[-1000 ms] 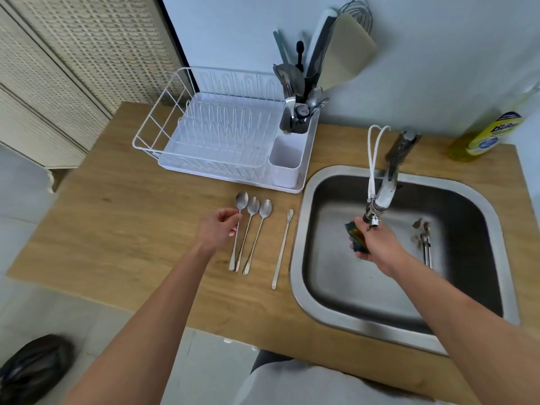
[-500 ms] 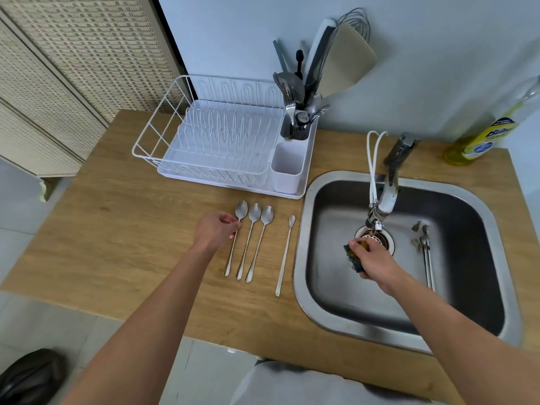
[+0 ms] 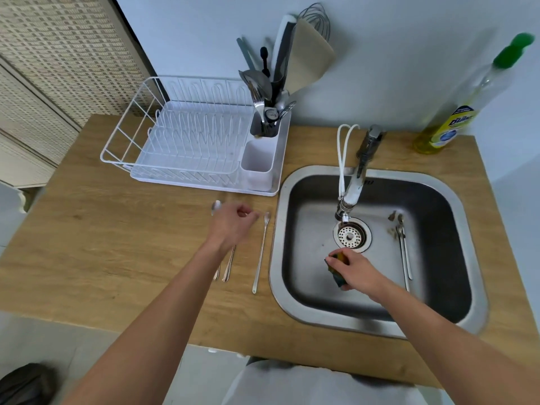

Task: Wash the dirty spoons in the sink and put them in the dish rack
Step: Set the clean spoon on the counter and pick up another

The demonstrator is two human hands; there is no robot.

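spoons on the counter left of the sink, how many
4. Three lie side by side under the left hand: one bowl peeks out, two handles show below. A slim spoon lies apart, nearest the sink. The hand hides most.

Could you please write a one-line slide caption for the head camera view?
Left hand over spoons on the counter; right hand holds a sponge in the sink.
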